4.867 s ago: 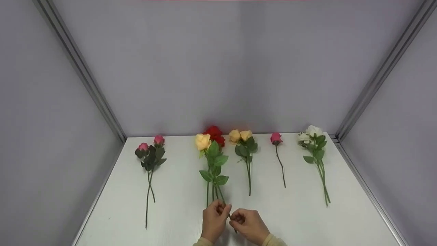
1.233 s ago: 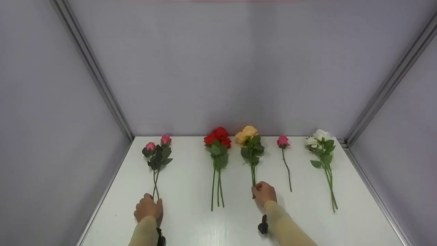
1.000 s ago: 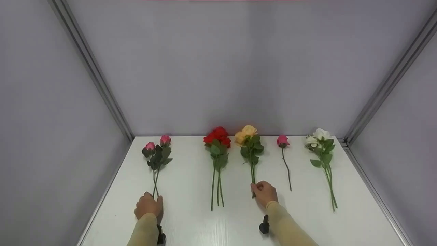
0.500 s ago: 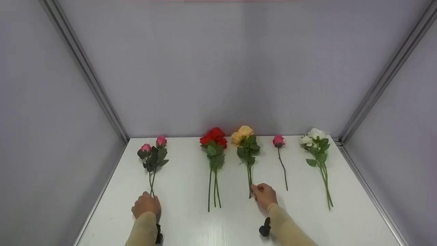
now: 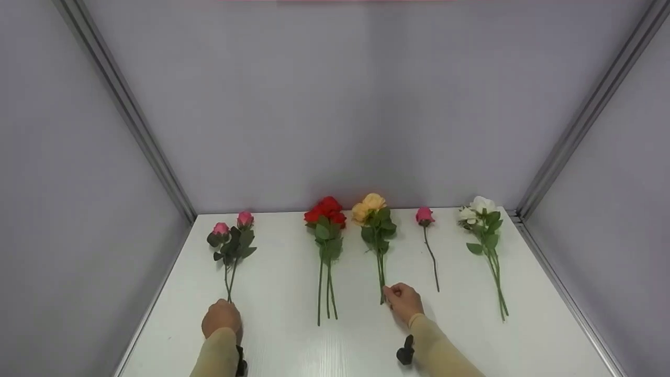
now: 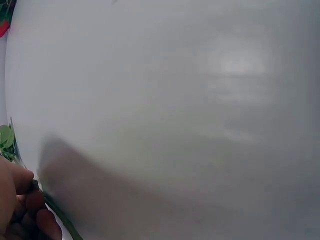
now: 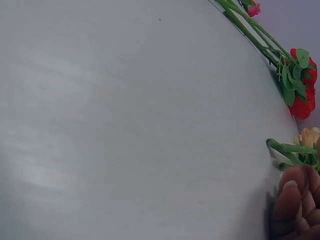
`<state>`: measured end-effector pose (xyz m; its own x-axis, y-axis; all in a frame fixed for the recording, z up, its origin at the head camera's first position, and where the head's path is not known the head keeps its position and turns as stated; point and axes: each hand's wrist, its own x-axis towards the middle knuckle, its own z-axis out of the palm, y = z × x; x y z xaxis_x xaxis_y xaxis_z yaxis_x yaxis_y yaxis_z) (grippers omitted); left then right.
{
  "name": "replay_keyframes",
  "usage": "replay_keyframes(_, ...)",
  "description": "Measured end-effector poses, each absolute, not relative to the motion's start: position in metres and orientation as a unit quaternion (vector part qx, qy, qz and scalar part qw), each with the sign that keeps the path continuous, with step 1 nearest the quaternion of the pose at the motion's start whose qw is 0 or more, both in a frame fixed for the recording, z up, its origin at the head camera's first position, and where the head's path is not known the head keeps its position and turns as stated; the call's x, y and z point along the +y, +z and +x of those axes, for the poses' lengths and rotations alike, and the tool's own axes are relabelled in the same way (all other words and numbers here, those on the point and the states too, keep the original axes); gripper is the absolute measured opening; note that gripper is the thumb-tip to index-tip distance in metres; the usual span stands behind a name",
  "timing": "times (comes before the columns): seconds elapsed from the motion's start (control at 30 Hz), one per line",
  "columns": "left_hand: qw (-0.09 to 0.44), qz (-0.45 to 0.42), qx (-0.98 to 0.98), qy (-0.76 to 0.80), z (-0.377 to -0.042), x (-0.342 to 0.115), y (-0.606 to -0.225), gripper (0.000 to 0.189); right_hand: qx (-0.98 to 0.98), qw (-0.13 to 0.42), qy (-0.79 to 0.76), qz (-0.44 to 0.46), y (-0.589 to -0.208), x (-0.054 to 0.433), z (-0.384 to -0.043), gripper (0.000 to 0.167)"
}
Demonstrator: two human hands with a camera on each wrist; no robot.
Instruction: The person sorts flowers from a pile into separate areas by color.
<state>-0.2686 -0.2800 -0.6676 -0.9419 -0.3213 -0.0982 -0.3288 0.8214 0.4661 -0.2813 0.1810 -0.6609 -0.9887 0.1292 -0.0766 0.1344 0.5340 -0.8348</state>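
In the head view my left hand grips the lower stems of two pink roses with dark green leaves, at the left of the table. The left wrist view shows a green stem between the thumb and curled fingers. My right hand pinches the lower stems of the yellow roses, right of the middle. Their cut stem ends stick out past the curled fingers in the right wrist view. A bunch of red roses lies between the two hands, farther back.
A single pink rose lies right of the yellow ones. White roses lie farthest right on the white table. Grey panels enclose the table at the back and both sides.
Earlier, both hands held a yellow rose over the red bunch; it now lies with the other yellow ones. My left hand went to the pink roses, and its thumb has drawn in around their stems.
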Motion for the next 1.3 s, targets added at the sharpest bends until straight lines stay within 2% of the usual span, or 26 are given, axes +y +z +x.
replay_keyframes(0.47, -0.012, -0.19, 0.921, 0.34, -0.255, -0.286, -0.667, 0.032, 0.876, 0.002, -0.476, 0.075, -0.662, 0.177, -0.278, 0.026)
replay_keyframes(0.67, -0.052, -0.211, 0.889, 0.403, -0.248, -0.278, -0.659, 0.034, 0.876, 0.013, -0.474, 0.085, -0.662, 0.178, -0.276, 0.025)
replay_keyframes(1.1, -0.166, -0.107, 0.871, 0.45, -0.243, -0.221, -0.624, 0.021, 0.864, 0.006, -0.499, 0.073, -0.648, 0.179, -0.268, 0.019)
replay_keyframes(1.3, -0.191, -0.07, 0.852, 0.483, -0.235, -0.188, -0.607, 0.016, 0.841, 0.02, -0.538, 0.049, -0.63, 0.168, -0.263, 0.024)
